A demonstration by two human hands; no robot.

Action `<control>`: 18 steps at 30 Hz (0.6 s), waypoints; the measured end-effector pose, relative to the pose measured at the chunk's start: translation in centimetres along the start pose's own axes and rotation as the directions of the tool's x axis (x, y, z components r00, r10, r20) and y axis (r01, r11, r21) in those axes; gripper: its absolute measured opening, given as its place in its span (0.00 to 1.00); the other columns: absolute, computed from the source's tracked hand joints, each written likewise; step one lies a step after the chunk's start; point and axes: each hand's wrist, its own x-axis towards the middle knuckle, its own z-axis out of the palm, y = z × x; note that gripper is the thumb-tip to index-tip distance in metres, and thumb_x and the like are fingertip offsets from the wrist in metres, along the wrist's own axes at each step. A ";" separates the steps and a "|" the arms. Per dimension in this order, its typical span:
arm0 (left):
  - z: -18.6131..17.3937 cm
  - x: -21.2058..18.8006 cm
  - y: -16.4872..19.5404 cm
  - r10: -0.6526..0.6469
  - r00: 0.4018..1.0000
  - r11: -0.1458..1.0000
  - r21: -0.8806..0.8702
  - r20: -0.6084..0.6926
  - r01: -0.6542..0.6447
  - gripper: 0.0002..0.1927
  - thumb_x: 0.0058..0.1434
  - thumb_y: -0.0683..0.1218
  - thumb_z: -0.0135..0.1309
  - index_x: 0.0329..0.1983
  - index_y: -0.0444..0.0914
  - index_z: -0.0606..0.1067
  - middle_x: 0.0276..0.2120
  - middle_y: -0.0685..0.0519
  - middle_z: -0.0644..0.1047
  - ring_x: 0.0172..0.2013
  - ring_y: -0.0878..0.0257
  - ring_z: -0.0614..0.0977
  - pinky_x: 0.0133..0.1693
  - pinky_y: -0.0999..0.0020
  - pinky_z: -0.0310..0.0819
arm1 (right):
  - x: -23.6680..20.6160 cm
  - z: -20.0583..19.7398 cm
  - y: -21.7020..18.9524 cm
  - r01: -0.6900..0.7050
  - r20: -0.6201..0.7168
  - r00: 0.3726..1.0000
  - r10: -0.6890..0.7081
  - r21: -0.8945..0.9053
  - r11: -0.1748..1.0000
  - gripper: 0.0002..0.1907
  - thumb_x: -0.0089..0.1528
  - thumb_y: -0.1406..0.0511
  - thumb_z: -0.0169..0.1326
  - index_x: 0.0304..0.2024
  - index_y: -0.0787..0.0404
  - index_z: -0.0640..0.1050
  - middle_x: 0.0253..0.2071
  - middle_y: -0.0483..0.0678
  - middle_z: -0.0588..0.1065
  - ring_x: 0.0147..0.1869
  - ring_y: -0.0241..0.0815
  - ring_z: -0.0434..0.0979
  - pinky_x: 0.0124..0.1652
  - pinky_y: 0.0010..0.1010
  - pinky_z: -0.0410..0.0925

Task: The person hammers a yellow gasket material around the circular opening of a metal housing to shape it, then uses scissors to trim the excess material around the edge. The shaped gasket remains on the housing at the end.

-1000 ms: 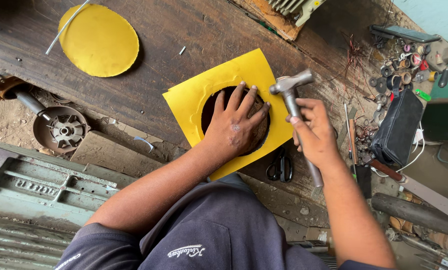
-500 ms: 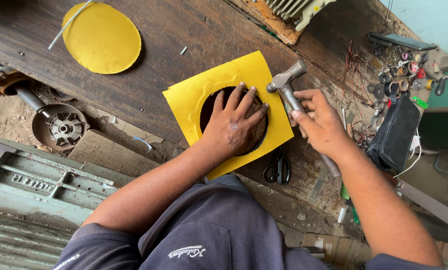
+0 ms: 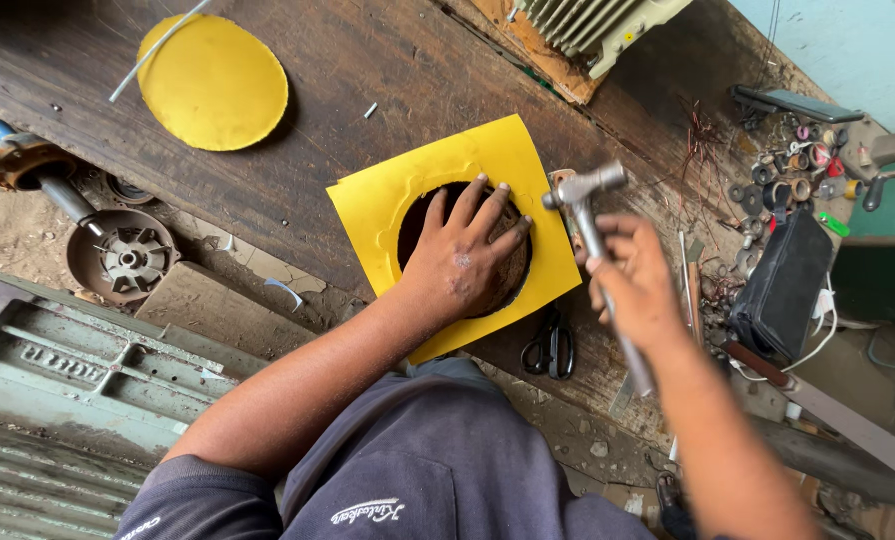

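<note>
2 hands work: the left hand (image 3: 464,262) stays spread flat on the yellow sheet (image 3: 397,205) while the right hand (image 3: 635,285), gripping the hammer (image 3: 579,195), has swung outward.

A yellow disc (image 3: 213,84) lies near the bench's (image 3: 367,60) far left corner, with a thin white rod (image 3: 157,50) across its edge. Black scissors (image 3: 550,347) rest at the near edge; a black pouch (image 3: 782,283) and a litter of small rings and bits (image 3: 797,165) crowd the right end, and a finned grey casting (image 3: 597,25) sits at the far edge. Below the left edge, on the dirt, lie a round fan housing (image 3: 122,257) and a grey metal cover (image 3: 77,360).
</note>
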 end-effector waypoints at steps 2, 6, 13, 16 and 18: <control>0.0 -0.1 0.0 -0.005 1.000 1.000 -0.005 0.017 0.005 0.26 0.59 0.50 0.54 0.63 0.45 0.74 0.67 0.40 0.66 0.68 0.40 0.64 0.61 0.34 0.60 | -1.4 1.1 1.8 0.072 -0.058 0.996 -0.067 0.086 0.994 0.23 0.64 0.74 0.49 0.61 0.59 0.62 0.44 0.52 0.76 0.24 0.32 0.70 0.18 0.23 0.65; -0.3 -0.2 -0.2 -0.013 0.999 1.000 -0.025 0.043 0.014 0.27 0.58 0.49 0.54 0.62 0.45 0.75 0.67 0.40 0.66 0.68 0.39 0.64 0.61 0.34 0.59 | -2.0 4.3 4.2 0.188 -0.187 0.972 -0.145 0.237 0.953 0.23 0.65 0.75 0.49 0.61 0.60 0.61 0.44 0.53 0.76 0.24 0.31 0.70 0.19 0.22 0.64; -0.9 -0.2 -0.2 -0.014 0.999 0.999 -0.029 0.050 0.015 0.25 0.59 0.50 0.55 0.61 0.45 0.75 0.67 0.40 0.67 0.68 0.39 0.64 0.62 0.34 0.59 | -2.2 6.2 4.8 0.223 -0.224 0.961 -0.165 0.265 0.938 0.21 0.66 0.75 0.49 0.61 0.62 0.62 0.44 0.53 0.76 0.23 0.30 0.69 0.20 0.21 0.62; -1.0 -0.2 -0.1 -0.009 0.999 0.998 -0.061 0.034 0.011 0.25 0.59 0.51 0.55 0.61 0.44 0.75 0.66 0.39 0.67 0.68 0.39 0.64 0.61 0.34 0.59 | -2.4 6.5 4.7 0.252 -0.233 0.954 -0.190 0.271 0.929 0.20 0.67 0.75 0.48 0.60 0.62 0.62 0.44 0.54 0.76 0.23 0.30 0.69 0.20 0.20 0.62; -1.0 -0.2 -0.2 -0.010 1.000 0.999 -0.042 0.021 0.011 0.25 0.60 0.51 0.55 0.62 0.45 0.76 0.67 0.40 0.67 0.68 0.40 0.64 0.62 0.35 0.59 | -2.4 6.9 4.7 0.266 -0.264 0.945 -0.192 0.286 0.921 0.20 0.67 0.75 0.48 0.60 0.62 0.62 0.44 0.54 0.75 0.24 0.31 0.69 0.20 0.20 0.61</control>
